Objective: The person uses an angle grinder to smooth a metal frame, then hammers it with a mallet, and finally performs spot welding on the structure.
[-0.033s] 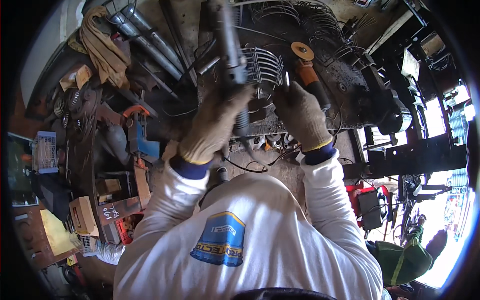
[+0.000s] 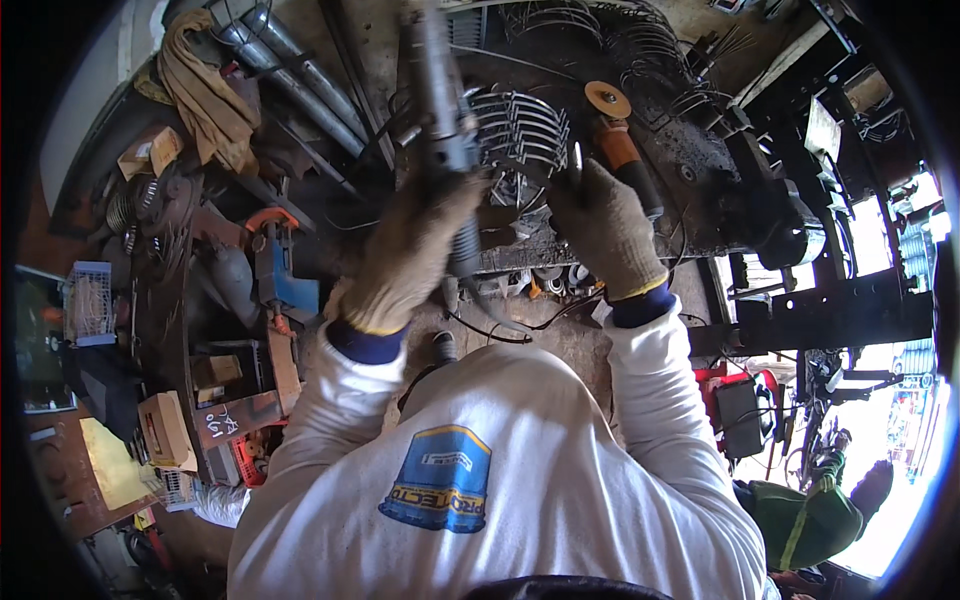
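Observation:
My left hand [image 2: 415, 240], in a knitted work glove, is closed round a long grey cylindrical tool [image 2: 440, 100]. The tool is blurred, so its exact kind is unclear; below my fist it has a ribbed sleeve and a cord [image 2: 490, 305]. My right hand [image 2: 608, 225], gloved alike, is closed on a thin rod [image 2: 577, 157] whose pale tip sticks up past the fingers. Between both hands, a little beyond them, a metal piece of several curved bars [image 2: 520, 130] rests on the dark workbench [image 2: 690, 225]. The tool stands just left of these bars.
An orange angle grinder [image 2: 622, 150] with a tan disc lies right of the bars. Metal tubes [image 2: 310, 90], a brown cloth [image 2: 205, 100] and a blue clamp-like tool [image 2: 285, 270] are at left. Dark steel beams [image 2: 840, 318] stand at right. Another person in green [image 2: 815, 525] is at lower right.
My left hand and the grey tool have shifted left, a little away from the curved bars. My right hand has barely moved and still grips the thin rod.

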`<state>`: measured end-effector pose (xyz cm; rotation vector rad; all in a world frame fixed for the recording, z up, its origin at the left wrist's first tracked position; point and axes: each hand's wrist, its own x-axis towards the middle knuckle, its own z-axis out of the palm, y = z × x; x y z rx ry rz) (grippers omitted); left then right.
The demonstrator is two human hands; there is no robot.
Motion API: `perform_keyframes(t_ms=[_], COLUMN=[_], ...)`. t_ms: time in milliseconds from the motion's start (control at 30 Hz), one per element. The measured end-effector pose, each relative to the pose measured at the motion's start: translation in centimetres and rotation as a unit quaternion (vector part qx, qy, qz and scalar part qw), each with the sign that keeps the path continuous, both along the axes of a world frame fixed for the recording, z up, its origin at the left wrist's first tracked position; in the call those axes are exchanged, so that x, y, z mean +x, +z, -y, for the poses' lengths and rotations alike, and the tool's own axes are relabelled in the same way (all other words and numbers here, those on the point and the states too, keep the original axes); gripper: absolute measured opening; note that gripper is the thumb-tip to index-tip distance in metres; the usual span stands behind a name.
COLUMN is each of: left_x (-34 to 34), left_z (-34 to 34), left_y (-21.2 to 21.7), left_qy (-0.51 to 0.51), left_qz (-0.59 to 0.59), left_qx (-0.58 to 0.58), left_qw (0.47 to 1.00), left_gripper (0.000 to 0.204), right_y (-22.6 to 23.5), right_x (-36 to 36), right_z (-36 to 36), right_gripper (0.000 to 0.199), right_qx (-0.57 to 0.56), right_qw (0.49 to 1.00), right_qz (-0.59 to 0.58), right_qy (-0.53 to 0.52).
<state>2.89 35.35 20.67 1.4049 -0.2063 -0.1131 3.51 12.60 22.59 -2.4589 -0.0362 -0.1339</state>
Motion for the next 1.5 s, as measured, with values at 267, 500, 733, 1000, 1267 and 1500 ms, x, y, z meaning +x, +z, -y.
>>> perform_keyframes(t_ms=[267, 500, 733, 1000, 1267, 1500], left_x=[-4.4, -6.3, -4.1, -1.5, -1.4, -0.2], left_z=[-9.0, -16.5, -16.9, -16.1, -15.3, -15.2], left_y=[-5.5, -12.5, -9.4, -9.9, -9.5, -9.3], left_qy=[0.130, 0.155, 0.091, 0.043, 0.058, 0.058], left_qz=[-0.148, -0.332, -0.187, -0.143, -0.182, -0.230], left_qx=[-0.005, -0.389, -0.007, 0.101, 0.160, 0.171], left_qw=[0.980, 0.845, 0.978, 0.984, 0.968, 0.956], left_gripper=[0.053, 0.042, 0.041, 0.030, 0.031, 0.035], right_y=[0.0, -1.7, -3.8, -6.0, -5.1, -6.2], right_x=[0.2, 0.3, -0.7, -1.0, -0.9, -1.3], right_z=[-1.8, -1.6, -1.9, -1.3, -1.9, -1.5], right_gripper=[0.030, 0.025, 0.020, 0.019, 0.017, 0.014], right_qx=[0.037, 0.075, 0.143, 0.236, 0.132, 0.159], right_qw=[0.992, 0.987, 0.979, 0.958, 0.977, 0.972], right_qz=[-0.054, -0.040, 0.031, 0.068, 0.066, 0.088], right_qy=[-0.109, -0.138, -0.142, -0.148, -0.153, -0.148])
